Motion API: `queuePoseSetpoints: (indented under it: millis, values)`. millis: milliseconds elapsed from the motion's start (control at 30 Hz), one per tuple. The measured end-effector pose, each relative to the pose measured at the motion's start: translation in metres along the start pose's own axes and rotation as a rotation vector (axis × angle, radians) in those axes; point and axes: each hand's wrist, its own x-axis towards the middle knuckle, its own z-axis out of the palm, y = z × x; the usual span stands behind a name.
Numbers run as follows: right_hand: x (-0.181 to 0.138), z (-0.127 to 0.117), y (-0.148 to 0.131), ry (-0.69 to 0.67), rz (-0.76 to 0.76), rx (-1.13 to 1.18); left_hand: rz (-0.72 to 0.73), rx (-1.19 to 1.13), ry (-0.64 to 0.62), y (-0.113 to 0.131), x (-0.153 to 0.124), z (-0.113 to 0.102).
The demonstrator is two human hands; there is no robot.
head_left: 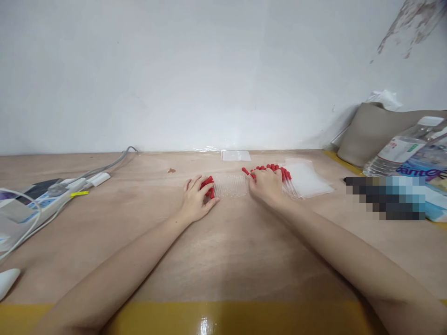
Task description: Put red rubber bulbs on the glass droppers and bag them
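My left hand (196,199) curves around a small bunch of red rubber bulbs (208,186), thumb on the near side and fingers on the far side. Just right of it lies a row of clear, thin tubes (230,186), flat on the table. My right hand (267,185) has its fingers closed, and a red-tipped dropper (246,171) pokes out at its left side; its tip is partly hidden. Behind and beside this hand lie several more red-bulbed droppers (287,176) with clear stems. Clear plastic bags (307,179) lie to their right.
A small clear bag (235,156) lies by the wall. At the left are a power strip (45,200) with cables and a white object (9,281). A grey-brown bin (359,135), a water bottle (396,151) and a blue packet (436,202) stand at the right.
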Motion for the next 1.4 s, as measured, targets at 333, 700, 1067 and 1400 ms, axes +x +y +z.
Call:
queuePoseSetpoints:
  millis: [333, 700, 1067, 1400]
  values:
    - [0.017, 0.021, -0.017, -0.269, 0.156, -0.014, -0.052, -0.007, 0.055, -0.001, 0.003, 0.001]
    - [0.025, 0.016, -0.022, -0.44, 0.284, 0.079, -0.095, 0.003, 0.064, 0.001, 0.003, 0.001]
    - [0.014, 0.006, -0.016, -0.224, 0.141, 0.324, 0.179, -0.314, 0.032, 0.018, -0.006, -0.007]
    - [-0.049, 0.015, 0.008, 0.101, -0.464, 0.567, 0.2, -0.326, -0.169, 0.029, -0.006, -0.002]
